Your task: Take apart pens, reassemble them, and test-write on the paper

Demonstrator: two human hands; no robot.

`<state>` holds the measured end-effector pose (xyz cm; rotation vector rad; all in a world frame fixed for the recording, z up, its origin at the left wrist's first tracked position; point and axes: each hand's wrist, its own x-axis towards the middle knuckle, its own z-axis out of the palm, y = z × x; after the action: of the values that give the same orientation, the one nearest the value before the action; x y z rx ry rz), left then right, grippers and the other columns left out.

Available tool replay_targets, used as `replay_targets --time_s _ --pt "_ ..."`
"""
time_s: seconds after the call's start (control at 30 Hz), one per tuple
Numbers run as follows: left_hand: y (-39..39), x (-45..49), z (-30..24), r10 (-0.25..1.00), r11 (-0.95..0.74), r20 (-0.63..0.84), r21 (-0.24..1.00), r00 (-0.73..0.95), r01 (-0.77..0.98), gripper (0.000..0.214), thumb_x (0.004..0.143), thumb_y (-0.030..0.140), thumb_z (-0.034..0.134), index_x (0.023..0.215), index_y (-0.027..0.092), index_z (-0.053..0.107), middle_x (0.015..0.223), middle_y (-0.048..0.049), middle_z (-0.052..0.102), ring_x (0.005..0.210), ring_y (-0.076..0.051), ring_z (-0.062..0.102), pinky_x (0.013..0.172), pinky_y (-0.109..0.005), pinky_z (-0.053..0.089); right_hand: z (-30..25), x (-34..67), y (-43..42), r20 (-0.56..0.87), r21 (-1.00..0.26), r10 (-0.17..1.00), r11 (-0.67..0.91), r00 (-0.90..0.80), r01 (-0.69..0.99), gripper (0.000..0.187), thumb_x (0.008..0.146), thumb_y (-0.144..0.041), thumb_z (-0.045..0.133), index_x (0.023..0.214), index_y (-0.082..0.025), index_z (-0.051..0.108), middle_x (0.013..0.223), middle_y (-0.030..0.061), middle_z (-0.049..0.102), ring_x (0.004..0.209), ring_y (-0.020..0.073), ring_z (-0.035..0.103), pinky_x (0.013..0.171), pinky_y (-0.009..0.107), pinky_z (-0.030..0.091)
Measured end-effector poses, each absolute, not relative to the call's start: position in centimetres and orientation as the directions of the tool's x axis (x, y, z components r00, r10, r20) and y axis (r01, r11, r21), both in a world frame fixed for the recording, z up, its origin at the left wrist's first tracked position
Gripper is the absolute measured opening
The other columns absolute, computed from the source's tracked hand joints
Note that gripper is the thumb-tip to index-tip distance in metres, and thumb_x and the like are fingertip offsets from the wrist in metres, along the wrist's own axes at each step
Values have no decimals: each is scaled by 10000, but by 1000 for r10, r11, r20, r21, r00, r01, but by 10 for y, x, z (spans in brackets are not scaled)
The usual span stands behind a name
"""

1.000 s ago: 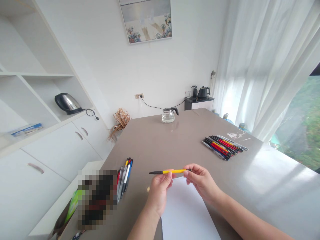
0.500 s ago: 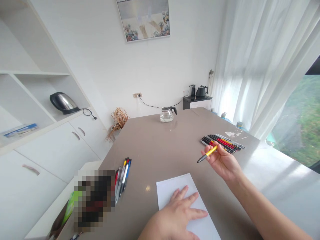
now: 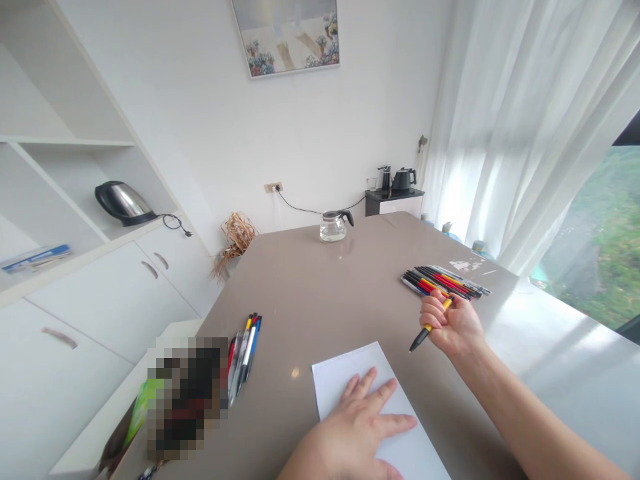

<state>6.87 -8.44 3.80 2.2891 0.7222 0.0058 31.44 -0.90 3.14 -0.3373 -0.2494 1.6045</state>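
Observation:
My left hand (image 3: 361, 427) lies flat with spread fingers on a white sheet of paper (image 3: 345, 373) at the near edge of the table. Held in my right hand (image 3: 455, 325) is a yellow and black pen (image 3: 424, 335), its dark tip pointing down and left, clear of the paper. The fingers of that hand are curled round the barrel. Just beyond it, a row of several pens (image 3: 440, 280) in black, red, yellow and grey lies side by side. A smaller group of pens (image 3: 246, 353) rests at the left of the table.
A glass pot (image 3: 333, 228) with a black handle stands at the far end of the brown table (image 3: 300, 287). Scraps of white paper (image 3: 467, 265) lie at the right. A blurred-out patch (image 3: 187, 400) covers something at the left edge. White cabinets (image 3: 100, 313) flank the left side.
My right hand has turned and closed its fingers more around the pen, whose tip has swung lower and to the right. The left hand stays on the paper.

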Motion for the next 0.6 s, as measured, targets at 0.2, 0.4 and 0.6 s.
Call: replay_targets --time_s 0.2,0.4,0.6 --pt "-87 67 45 586 -533 -178 650 790 542 651 609 536 575 1205 371 372 1392 30 127 1259 -272 31 998 -449 108 30 314 -10 -86 -399 996 -66 -35 -915 302 810 -416 264 644 -200 395 492 -52 312 349 67 275 313 195 235" --pt "-83 45 57 694 -462 -311 498 649 733 861 412 455 726 1198 289 418 1361 -77 234 1237 -350 91 970 -510 122 26 319 -7 -76 -373 997 -41 -14 -927 235 806 -311 269 650 -194 400 476 -56 309 335 60 273 304 194 219" --pt "-84 49 42 644 -533 -309 474 700 701 946 447 424 719 1273 266 285 1392 -86 94 1242 -339 -10 971 -512 111 28 320 -6 -83 -451 994 25 69 -892 326 786 -472 318 662 -190 426 480 -59 327 326 51 288 284 187 248"
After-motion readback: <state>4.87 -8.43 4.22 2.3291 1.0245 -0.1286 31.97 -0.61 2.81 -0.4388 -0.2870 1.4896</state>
